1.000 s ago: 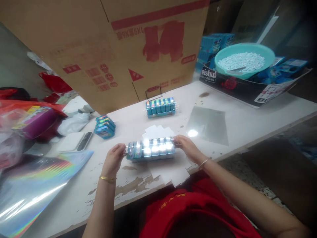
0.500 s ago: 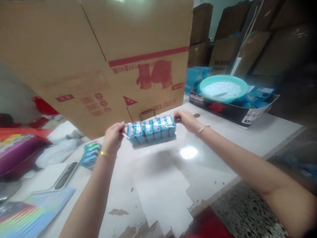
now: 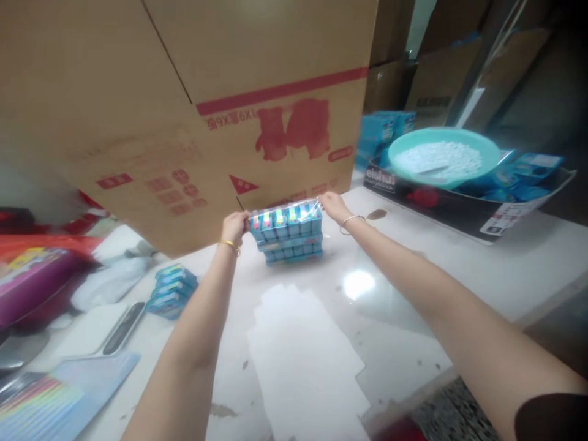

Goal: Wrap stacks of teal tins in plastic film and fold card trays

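Observation:
A clear-wrapped pack of several small blue boxes [image 3: 285,222] is held at both ends, far out over the white table [image 3: 459,263]. My left hand [image 3: 235,226] grips its left end and my right hand [image 3: 334,206] grips its right end. The pack rests on top of a second wrapped pack of blue boxes [image 3: 293,250] that lies on the table in front of a large cardboard carton [image 3: 193,104]. Both arms are stretched forward.
A small stack of loose blue boxes [image 3: 171,291] lies at the left. White paper sheets [image 3: 303,361] cover the near table. A holographic sheet [image 3: 50,392] and a dark flat tool [image 3: 123,320] lie at the lower left. A teal basin of white pieces [image 3: 441,157] sits on a printed box at the right.
Both hands lifted the wrapped pack from the paper near the table edge, carried it forward and set it down onto the other pack by the carton.

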The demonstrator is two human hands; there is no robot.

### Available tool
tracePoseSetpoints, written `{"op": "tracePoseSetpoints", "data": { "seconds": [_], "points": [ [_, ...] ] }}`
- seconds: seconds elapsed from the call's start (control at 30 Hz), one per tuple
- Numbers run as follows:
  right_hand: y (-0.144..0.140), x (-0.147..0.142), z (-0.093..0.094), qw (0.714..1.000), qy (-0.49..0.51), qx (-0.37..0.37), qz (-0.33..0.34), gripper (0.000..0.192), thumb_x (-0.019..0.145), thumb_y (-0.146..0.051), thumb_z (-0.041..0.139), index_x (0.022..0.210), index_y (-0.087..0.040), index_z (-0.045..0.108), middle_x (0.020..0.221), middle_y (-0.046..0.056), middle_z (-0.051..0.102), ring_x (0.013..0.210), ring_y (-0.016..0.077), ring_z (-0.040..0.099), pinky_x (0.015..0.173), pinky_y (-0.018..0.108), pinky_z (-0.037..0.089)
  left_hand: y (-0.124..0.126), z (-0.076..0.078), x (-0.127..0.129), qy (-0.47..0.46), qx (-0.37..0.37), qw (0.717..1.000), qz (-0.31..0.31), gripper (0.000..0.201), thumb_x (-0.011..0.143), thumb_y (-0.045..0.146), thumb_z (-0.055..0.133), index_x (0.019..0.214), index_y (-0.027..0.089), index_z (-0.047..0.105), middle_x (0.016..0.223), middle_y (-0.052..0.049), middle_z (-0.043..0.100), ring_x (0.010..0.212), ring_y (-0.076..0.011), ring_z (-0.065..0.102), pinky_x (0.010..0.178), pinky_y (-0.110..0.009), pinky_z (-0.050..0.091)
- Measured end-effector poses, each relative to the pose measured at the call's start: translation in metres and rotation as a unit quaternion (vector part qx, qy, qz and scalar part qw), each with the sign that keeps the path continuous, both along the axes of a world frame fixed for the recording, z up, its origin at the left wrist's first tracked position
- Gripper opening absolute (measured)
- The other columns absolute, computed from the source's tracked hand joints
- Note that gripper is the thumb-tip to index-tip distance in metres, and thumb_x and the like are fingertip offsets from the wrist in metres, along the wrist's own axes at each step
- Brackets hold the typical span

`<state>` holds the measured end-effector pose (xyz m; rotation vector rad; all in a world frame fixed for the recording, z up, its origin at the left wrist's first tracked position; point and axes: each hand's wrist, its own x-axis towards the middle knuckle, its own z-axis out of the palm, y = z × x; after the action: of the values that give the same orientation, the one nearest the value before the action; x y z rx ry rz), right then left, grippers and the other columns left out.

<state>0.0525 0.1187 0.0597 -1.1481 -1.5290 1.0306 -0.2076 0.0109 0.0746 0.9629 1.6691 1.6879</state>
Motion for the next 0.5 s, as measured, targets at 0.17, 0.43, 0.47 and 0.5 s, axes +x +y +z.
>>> {"op": "tracePoseSetpoints", "data": {
  "seconds": [0.17, 0.43, 0.47, 0.5],
  "points": [
    [-0.077, 0.035, -0.017, 0.967, -0.138, 0.212, 0.022, 0.049, 0.083, -0.054, 0.054, 0.118, -0.020, 0.049, 0.132, 0.013, 0.046, 0.128, 0.0300, 0.033, 0.105, 0.050, 0.025, -0.072, -0.009, 0.000, 0.237, -0.031, 0.971, 0.015, 0.024, 0.075, 0.036, 0.065, 0.079, 0.013, 0.060, 0.069, -0.001, 0.057, 0.066, -0.0117, 0.050, 0.068, -0.024, 0.040],
    [-0.294, 0.124, -0.109, 0.786, -0.297, 0.178, 0.513, 0.093, 0.064, -0.065, 0.070, 0.142, -0.028, 0.034, 0.150, 0.006, 0.030, 0.140, 0.0317, 0.017, 0.116, 0.051, 0.002, -0.310, -0.094, 0.134, 0.461, -0.114, 0.813, -0.336, 0.054, 0.077, 0.050, 0.063, 0.123, 0.024, 0.054, 0.128, -0.014, 0.054, 0.117, -0.0310, 0.049, 0.099, -0.048, 0.037],
    [-0.305, 0.130, -0.120, 0.784, -0.299, 0.171, 0.516, 0.096, 0.065, -0.065, 0.069, 0.144, -0.026, 0.030, 0.151, 0.007, 0.027, 0.141, 0.0314, 0.015, 0.116, 0.051, 0.001, -0.328, -0.105, 0.152, 0.472, -0.113, 0.802, -0.349, 0.064, 0.074, 0.054, 0.064, 0.128, 0.023, 0.050, 0.134, -0.016, 0.049, 0.122, -0.0333, 0.045, 0.101, -0.052, 0.035],
    [-0.312, 0.135, -0.128, 0.785, -0.301, 0.169, 0.514, 0.095, 0.068, -0.065, 0.067, 0.145, -0.024, 0.028, 0.152, 0.009, 0.023, 0.141, 0.0310, 0.013, 0.115, 0.051, 0.001, -0.341, -0.116, 0.167, 0.480, -0.111, 0.796, -0.352, 0.071, 0.073, 0.057, 0.064, 0.131, 0.021, 0.047, 0.137, -0.018, 0.046, 0.126, -0.0353, 0.041, 0.102, -0.054, 0.033]
  ]
}}
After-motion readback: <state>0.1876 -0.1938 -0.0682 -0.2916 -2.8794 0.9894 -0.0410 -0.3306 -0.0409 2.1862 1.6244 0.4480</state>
